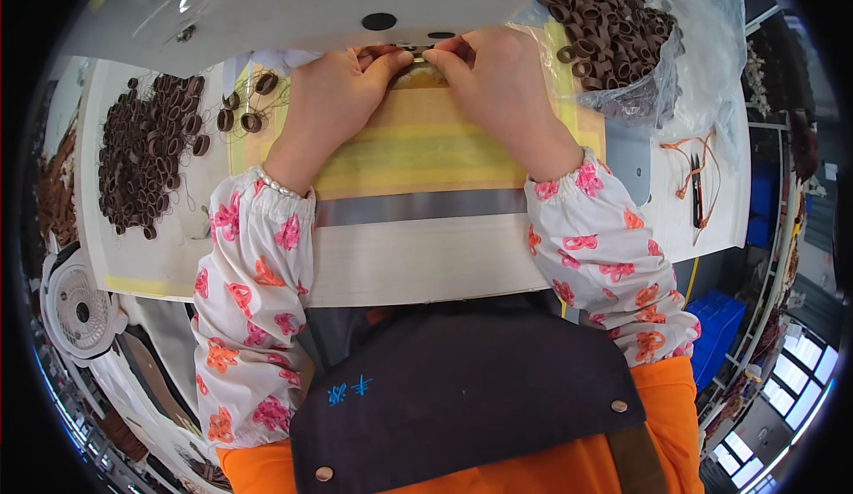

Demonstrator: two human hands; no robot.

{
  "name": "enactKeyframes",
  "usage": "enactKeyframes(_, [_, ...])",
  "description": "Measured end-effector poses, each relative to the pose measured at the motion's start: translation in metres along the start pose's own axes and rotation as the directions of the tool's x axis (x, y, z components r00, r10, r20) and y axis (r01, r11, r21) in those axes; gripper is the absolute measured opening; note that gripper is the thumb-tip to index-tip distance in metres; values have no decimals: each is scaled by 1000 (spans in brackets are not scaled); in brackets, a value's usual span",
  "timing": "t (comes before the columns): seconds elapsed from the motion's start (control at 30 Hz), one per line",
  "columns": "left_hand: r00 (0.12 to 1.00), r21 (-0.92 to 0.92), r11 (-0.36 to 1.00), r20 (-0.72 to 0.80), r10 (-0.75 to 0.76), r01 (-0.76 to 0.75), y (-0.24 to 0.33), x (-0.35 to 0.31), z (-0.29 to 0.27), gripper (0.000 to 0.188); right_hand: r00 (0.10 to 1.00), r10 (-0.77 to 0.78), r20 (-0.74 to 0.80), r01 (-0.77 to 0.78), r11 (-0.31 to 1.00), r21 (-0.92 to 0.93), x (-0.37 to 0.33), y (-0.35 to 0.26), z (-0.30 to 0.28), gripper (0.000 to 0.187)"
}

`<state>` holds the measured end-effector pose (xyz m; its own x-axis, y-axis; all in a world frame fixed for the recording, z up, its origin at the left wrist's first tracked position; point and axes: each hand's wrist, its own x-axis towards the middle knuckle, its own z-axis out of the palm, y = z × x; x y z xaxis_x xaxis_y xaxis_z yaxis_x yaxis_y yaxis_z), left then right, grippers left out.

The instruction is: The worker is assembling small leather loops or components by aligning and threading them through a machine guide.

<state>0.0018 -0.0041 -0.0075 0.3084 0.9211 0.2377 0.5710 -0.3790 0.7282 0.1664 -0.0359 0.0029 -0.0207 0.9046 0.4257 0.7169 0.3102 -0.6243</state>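
Observation:
Both my hands meet at the far middle of the table, beneath the pale arm of a sewing machine (293, 5). The thumb and fingers of my left hand (333, 99) are pinched together there. Opposite it, my right hand (498, 94) pinches in the same way, its thumb tip close to the left one. Whatever lies between the fingertips is small and mostly hidden by them and the machine. Under my wrists, yellow tape (418, 165) covers the machine bed. A few brown loops (251, 123) with loose threads lie just left of my left hand.
A pile of brown loops (147, 152) spreads over the table's left side. At the far right, a clear plastic bag (653, 94) holds more brown loops (613, 32). Black thread snips (697, 196) lie beside an orange cord (682, 192). A white fan (82, 309) stands off the left edge.

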Motion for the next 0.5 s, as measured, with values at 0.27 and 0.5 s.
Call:
enactKeyframes(0.27, [994, 99, 991, 61, -93, 87, 10, -1, -7, 30, 1000, 4, 30, -6, 999, 44, 4, 2, 0, 14])
enactKeyframes(0.5, [935, 128, 944, 148, -322, 304, 14, 2, -12, 32, 999, 22, 47, -25, 996, 80, 4, 0, 0, 13])
